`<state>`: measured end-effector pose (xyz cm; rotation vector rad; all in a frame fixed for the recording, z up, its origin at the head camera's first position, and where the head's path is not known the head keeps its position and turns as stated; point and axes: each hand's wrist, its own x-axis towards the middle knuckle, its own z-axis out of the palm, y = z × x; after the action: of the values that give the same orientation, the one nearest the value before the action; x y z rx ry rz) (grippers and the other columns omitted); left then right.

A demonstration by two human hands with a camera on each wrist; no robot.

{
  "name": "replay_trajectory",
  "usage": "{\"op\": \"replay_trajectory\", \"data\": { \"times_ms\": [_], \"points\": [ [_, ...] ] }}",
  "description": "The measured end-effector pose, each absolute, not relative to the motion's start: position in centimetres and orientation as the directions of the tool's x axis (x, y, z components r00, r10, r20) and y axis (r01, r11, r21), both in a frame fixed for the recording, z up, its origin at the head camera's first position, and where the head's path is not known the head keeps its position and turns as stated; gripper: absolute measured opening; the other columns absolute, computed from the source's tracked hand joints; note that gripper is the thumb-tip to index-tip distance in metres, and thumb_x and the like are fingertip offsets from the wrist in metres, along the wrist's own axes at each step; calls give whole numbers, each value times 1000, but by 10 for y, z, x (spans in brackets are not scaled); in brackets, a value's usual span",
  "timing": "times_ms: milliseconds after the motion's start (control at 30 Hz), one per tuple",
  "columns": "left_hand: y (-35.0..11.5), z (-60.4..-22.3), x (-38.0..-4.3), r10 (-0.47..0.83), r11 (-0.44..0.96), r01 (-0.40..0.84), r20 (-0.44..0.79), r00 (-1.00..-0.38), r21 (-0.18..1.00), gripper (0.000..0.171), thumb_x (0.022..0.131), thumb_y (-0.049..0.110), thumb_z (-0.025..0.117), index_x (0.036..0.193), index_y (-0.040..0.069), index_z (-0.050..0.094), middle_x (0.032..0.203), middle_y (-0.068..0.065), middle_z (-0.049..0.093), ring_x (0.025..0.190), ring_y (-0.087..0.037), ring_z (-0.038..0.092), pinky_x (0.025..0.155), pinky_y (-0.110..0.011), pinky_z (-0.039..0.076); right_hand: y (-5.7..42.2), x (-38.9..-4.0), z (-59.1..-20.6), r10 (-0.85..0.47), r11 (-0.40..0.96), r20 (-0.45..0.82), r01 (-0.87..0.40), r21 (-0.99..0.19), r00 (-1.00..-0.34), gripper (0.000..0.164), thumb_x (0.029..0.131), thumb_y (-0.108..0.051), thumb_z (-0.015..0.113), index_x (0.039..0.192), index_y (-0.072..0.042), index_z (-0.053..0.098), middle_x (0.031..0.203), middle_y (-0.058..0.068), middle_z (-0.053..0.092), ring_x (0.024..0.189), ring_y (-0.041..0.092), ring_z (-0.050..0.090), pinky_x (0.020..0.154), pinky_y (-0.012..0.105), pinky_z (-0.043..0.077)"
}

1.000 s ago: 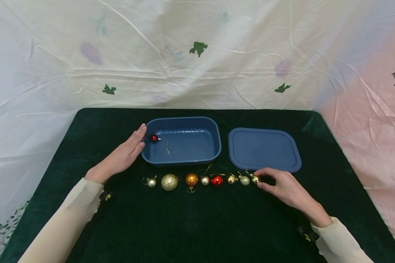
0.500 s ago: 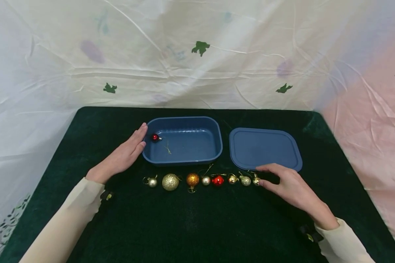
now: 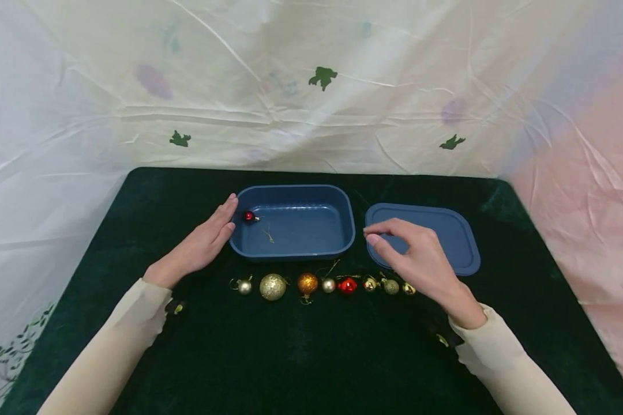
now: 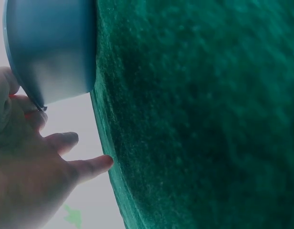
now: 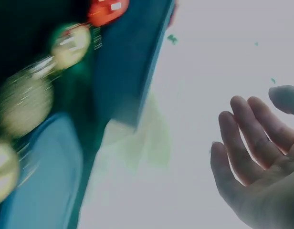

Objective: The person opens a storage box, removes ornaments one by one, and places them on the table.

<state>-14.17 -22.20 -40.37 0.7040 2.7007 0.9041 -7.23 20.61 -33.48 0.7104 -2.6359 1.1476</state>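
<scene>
My left hand [image 3: 201, 242] rests with fairly straight fingers against the left end of the blue box [image 3: 292, 255]; in the left wrist view its fingertips are right at the box rim [image 4: 9, 52]. Inside the box lies a small dark red bauble [image 3: 248, 217] near a thin gold string [image 3: 268, 233]. Over the blue lid [image 3: 454, 242] hovers my right hand [image 3: 420, 259], its fingers loosely bent and holding nothing. Just below it, partly covered, is a shiny gold bauble [image 3: 408, 288], the rightmost of a row.
The row in front of the box also has a glittery gold-green bauble [image 3: 390, 286], another gold one [image 3: 370, 283], a red one [image 3: 348, 286], a pearly one [image 3: 329, 285], an orange one [image 3: 307, 283], a large glitter one [image 3: 273, 286] and a pale one [image 3: 244, 286].
My right hand has left the rightmost gold bauble and moved up and left over the lid. The left hand stays at the box; the baubles keep their order in the row.
</scene>
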Motion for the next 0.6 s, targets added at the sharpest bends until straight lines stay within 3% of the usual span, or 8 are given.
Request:
{"op": "replay_trajectory", "data": {
  "times_ms": [133,300,600],
  "points": [
    [-218,-405,-145,498,698,371,-42,-866,612,60,115,29,30,167,8,7,174,-11,1,159,-33,5,126,-55,11,177,-93,-325,-399,553,350,-527,-646,-848,18,102,-24,68,116,-15,77,111,-4,75,97,12,69,85,39,57],
    [-214,-407,-148,500,697,377,-36,-865,610,60,115,29,30,166,6,8,174,-10,1,159,-33,5,127,-54,11,146,-117,-318,-458,524,351,-567,-635,-817,26,103,-26,67,125,-12,73,121,1,72,108,17,68,92,43,55],
    [-212,-410,-152,506,692,387,-26,-862,609,60,115,28,30,166,5,9,174,-12,2,159,-31,5,127,-54,11,95,-156,-330,-533,518,302,-587,-622,-790,34,103,-26,67,131,-7,70,131,6,69,119,19,65,103,38,51]
  ]
}}
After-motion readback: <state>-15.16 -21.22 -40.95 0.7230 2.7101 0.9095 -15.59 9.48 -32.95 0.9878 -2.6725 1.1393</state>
